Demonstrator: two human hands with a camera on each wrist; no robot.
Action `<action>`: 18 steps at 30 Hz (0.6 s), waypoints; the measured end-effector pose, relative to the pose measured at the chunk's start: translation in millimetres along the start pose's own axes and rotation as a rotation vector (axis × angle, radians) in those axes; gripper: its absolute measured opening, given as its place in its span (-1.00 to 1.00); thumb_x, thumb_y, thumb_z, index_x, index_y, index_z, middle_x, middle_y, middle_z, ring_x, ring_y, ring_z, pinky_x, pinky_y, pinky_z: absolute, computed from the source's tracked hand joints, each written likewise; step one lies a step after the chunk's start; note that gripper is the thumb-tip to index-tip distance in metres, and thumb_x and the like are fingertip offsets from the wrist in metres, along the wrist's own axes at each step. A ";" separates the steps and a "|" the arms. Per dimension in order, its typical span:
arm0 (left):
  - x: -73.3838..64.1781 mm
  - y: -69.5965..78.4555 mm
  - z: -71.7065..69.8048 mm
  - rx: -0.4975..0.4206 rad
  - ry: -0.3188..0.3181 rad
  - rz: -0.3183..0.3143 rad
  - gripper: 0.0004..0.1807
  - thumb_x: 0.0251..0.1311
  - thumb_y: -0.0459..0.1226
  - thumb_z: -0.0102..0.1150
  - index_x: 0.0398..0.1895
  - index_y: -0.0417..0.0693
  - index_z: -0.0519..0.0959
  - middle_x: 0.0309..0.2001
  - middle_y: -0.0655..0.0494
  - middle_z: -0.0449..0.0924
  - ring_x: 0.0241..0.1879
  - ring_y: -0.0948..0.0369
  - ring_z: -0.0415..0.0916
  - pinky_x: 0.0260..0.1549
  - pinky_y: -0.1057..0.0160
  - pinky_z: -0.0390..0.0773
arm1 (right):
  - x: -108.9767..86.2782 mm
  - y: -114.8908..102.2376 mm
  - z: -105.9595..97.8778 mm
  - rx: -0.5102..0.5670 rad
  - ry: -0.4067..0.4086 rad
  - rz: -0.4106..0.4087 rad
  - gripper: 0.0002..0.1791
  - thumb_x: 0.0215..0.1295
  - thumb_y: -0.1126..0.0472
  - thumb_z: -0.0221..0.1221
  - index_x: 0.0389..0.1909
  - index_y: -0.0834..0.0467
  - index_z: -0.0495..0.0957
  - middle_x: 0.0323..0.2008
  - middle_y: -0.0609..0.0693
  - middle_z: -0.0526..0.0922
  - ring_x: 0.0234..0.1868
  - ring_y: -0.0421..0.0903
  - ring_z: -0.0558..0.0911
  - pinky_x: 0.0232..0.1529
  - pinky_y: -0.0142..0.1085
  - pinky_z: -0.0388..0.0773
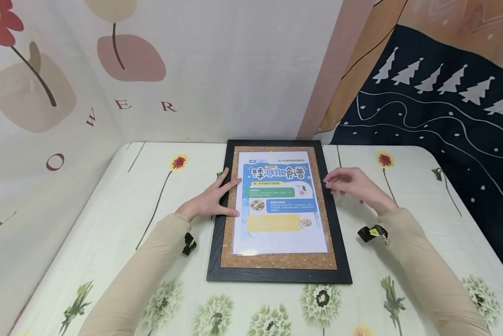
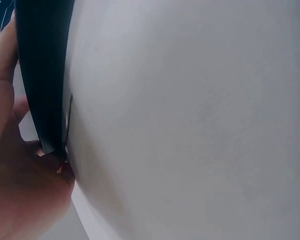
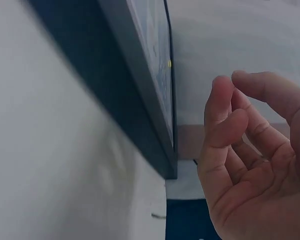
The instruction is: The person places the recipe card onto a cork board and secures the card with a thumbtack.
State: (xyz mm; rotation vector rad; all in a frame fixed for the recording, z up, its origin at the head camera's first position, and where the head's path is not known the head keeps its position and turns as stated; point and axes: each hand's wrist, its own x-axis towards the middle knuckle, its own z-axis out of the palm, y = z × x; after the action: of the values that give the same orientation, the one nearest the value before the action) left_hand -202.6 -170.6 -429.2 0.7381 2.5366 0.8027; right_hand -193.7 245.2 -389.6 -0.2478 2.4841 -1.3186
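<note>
A black-framed cork board (image 1: 278,261) lies on the table with a printed sheet (image 1: 282,240) on it. The sheet bears coloured panels and Chinese text. A small yellow pushpin (image 1: 271,152) shows at the sheet's top edge, and again as a yellow pushpin (image 3: 169,64) in the right wrist view. Fingers spread, my left hand (image 1: 207,198) rests across the frame's left side, with fingertips at the sheet's edge. Beside the right frame edge, my right hand (image 1: 356,184) has thumb and forefinger tips together. A tiny pale speck shows at those tips; its kind is unclear.
A floral cloth (image 1: 167,284) covers the table. Small reddish dots (image 1: 361,201) show below my right hand; whether print or objects, I cannot tell. A pale printed curtain (image 1: 234,70) stands behind, and a dark tree-patterned cloth (image 1: 436,112) hangs at the right.
</note>
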 end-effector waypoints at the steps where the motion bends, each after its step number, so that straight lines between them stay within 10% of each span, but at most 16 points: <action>1: 0.0 0.1 -0.1 0.000 0.000 0.000 0.09 0.03 0.02 0.43 0.55 0.01 -0.01 0.51 -0.15 -0.58 0.45 -0.24 -0.37 0.25 -0.26 0.06 | 1.7 -1.1 1.4 0.003 -0.002 -0.004 -0.67 0.36 0.12 0.20 0.02 0.25 0.55 -0.16 0.19 0.65 -0.23 0.06 0.59 -0.27 -0.19 0.48; 18: 0.4 0.0 0.5 0.010 0.001 0.003 0.09 0.04 0.02 0.42 0.55 0.05 -0.02 0.51 -0.13 -0.58 0.45 -0.22 -0.37 0.26 -0.26 0.05 | 25.8 -18.2 29.5 0.090 -0.064 -0.084 -0.67 0.32 0.22 0.22 -0.01 0.36 0.57 -0.13 0.19 0.66 -0.19 0.11 0.62 -0.18 -0.23 0.56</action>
State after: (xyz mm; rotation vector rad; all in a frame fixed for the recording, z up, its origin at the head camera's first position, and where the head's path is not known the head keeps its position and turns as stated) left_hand -202.7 -170.2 -429.6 0.7444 2.5432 0.7921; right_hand -207.2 204.5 -395.1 -0.3709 2.3781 -1.4296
